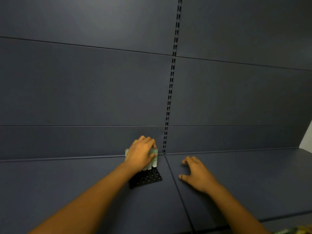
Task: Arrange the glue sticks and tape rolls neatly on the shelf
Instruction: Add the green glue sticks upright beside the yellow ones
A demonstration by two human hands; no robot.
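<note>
While my left hand [141, 153] grips the upright glue sticks [153, 159] on the black tray [146, 179] at the shelf [67, 183] back, right hand [195, 174] rests open, empty, just beside.

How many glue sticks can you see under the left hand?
About 4 glue sticks show, upright in a row on the black tray at the shelf's back; the left hand may hide more.
</note>
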